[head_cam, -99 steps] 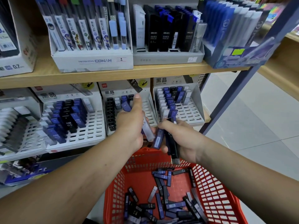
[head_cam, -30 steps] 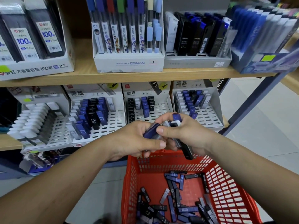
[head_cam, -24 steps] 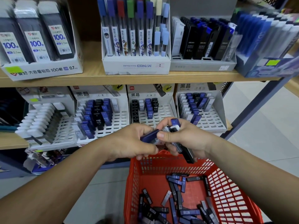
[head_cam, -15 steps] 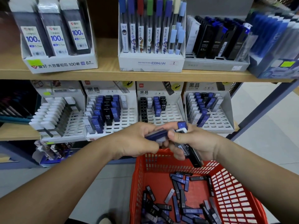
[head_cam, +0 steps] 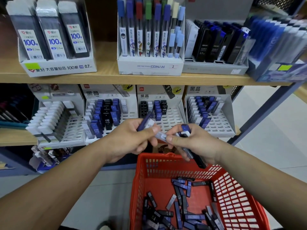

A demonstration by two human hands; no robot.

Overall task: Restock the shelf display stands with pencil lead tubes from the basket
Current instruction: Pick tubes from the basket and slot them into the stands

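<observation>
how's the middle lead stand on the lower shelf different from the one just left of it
The middle stand holds tubes only in its back rows, and most of its front slots are bare; the left stand is filled much nearer to its front edge. Readable labels in the middle stand say HB 0.7; those in the left stand say HB 0.5. Both are white slotted stands holding blue and black tubes.

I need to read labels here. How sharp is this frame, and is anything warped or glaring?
Head view: wide-angle distortion stretches the forearms toward the corners; motion blur smears the blue boxes at upper right; HB 0.5 on the stand's tubes reads clearly; soft glare on the wrapped packs upper left.
</observation>
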